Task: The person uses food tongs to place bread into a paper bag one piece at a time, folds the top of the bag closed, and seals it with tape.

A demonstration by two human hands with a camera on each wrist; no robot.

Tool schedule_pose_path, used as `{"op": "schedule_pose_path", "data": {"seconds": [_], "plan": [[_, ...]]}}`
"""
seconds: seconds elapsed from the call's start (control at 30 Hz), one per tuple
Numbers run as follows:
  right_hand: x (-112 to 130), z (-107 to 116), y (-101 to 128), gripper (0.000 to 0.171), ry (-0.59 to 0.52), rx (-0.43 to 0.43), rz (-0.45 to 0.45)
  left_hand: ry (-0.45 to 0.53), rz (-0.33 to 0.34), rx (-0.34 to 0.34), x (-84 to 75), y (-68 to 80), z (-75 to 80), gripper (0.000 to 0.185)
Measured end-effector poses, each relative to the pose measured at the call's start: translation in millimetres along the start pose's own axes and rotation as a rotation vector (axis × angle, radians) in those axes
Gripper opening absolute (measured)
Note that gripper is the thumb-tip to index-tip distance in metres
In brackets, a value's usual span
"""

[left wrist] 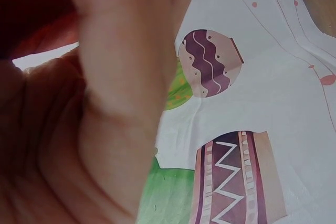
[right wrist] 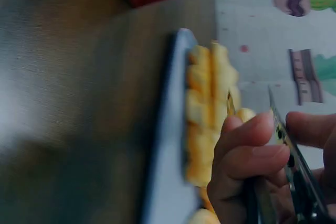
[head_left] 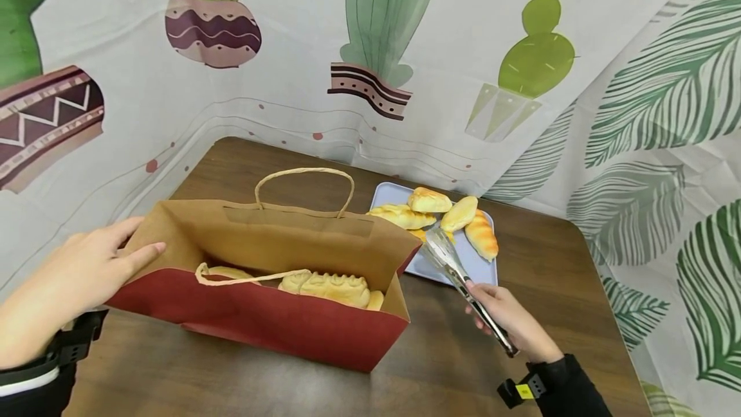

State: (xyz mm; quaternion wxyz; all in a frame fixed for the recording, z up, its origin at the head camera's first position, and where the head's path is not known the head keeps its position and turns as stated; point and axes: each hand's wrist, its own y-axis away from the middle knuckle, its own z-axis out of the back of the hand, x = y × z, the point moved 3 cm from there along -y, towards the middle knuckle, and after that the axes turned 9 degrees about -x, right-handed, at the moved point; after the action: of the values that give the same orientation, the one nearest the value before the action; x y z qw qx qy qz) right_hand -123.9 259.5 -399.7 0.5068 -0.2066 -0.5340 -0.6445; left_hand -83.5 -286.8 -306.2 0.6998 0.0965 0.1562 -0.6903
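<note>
The shiny metal serving tongs (head_left: 457, 272) lie in the right hand (head_left: 509, 317), whose fingers curl round the handles low down, as the right wrist view shows; the tong tips reach over the pale blue rectangular tray (head_left: 480, 262), just above a small golden bun (head_left: 425, 235) half hidden under them. Whether the tips already pinch that bun cannot be told. Four more golden-brown bread rolls (head_left: 460, 213) sit on the tray's far half, touching one another. Just left of the tray stands the brown kraft paper bag with a red lower band and twisted paper handles (head_left: 272, 288), its mouth tilted toward the person, with several loaves (head_left: 332, 287) already lying inside. The left hand (head_left: 87, 275) has its fingers nearly straight, resting against the bag's left edge and holding the mouth wide. All stands on a dark brown wooden table (head_left: 463, 365), before a white cactus-print cloth (head_left: 405, 50).

Likely risks: the soft bun could slip from smooth tong tips if gripped lightly, or be crushed if squeezed hard. The bag, only braced by flat fingers, could sag or tip.
</note>
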Motion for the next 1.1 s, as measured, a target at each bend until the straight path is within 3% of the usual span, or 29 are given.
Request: {"op": "schedule_pose_path", "data": {"seconds": [0.27, 0.7, 1.1], "plan": [[-21.2, -22.3, -13.6, 0.046, -0.036, 0.007, -0.035, -0.008, -0.002, 0.001, -0.9, -0.6, 0.6, 0.053], [-17.5, -47.7, -36.9, 0.046, -0.173, 0.016, -0.070, -0.002, 0.016, 0.017, -2.7, 0.4, 2.3, 0.059], [-20.7, -56.4, -39.0, 0.028, -0.162, -0.117, -0.043, 0.005, 0.012, 0.021, -7.2, 1.5, 5.8, 0.060]]}}
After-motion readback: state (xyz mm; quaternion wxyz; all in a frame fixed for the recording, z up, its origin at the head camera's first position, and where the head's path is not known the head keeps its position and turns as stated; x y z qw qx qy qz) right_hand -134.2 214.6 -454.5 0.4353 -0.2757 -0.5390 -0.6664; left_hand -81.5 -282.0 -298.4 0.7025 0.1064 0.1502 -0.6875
